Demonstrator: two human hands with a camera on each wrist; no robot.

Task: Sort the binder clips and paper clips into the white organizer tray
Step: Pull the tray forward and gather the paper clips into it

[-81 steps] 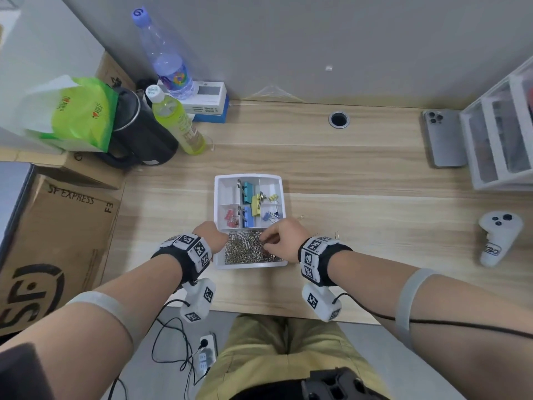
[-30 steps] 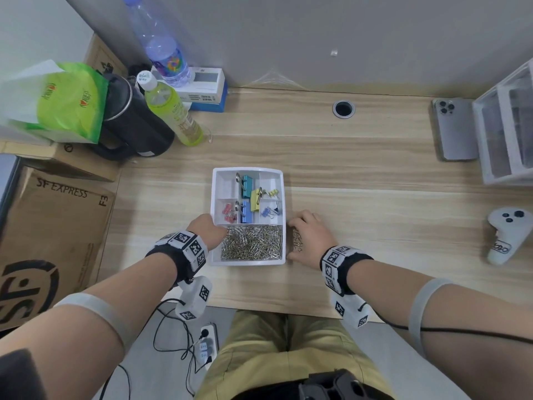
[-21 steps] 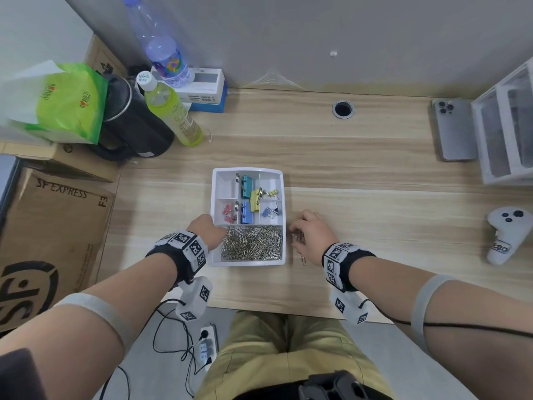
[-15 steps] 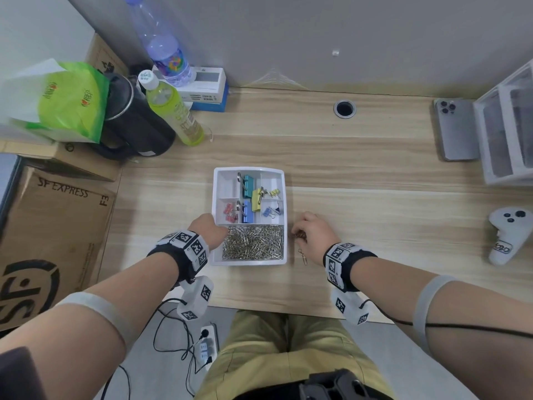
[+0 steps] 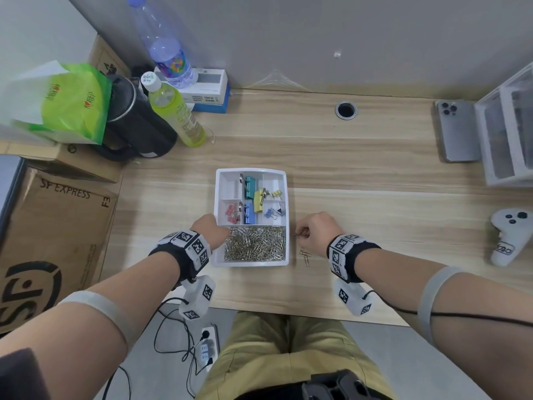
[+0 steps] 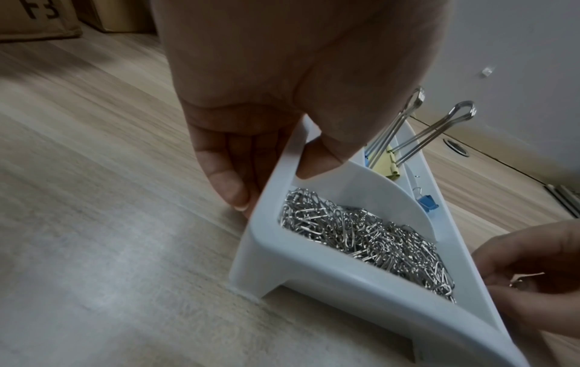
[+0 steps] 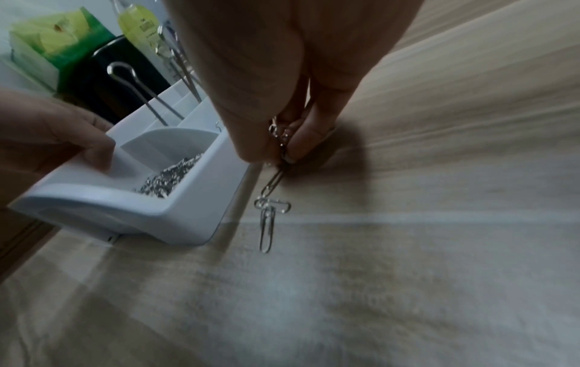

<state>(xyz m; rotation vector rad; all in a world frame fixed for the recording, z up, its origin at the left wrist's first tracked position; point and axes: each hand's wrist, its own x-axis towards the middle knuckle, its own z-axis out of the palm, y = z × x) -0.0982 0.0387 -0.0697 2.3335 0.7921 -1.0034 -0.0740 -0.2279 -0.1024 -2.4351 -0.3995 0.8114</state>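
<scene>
The white organizer tray (image 5: 218,203) sits mid-desk, its near compartment full of silver paper clips (image 5: 255,243). Coloured binder clips (image 5: 250,197) fill the far compartments. My left hand (image 5: 215,230) grips the tray's left wall (image 6: 276,173), thumb inside, fingers outside. Just right of the tray, my right hand (image 5: 302,233) pinches a bunch of paper clips (image 7: 279,139). A linked few clips (image 7: 268,211) dangle from that bunch down to the desk, seen also as clips (image 5: 305,256) in the head view.
Bottles (image 5: 176,111), a black kettle (image 5: 138,131) and a green bag (image 5: 72,102) crowd the back left. A cardboard box (image 5: 43,241) stands left. A phone (image 5: 457,131), white rack (image 5: 510,125) and controller (image 5: 509,235) lie right.
My right hand left the tray's paper clip compartment, went down to the desk at the tray's right and pinched up loose clips. The left hand stayed on the tray.
</scene>
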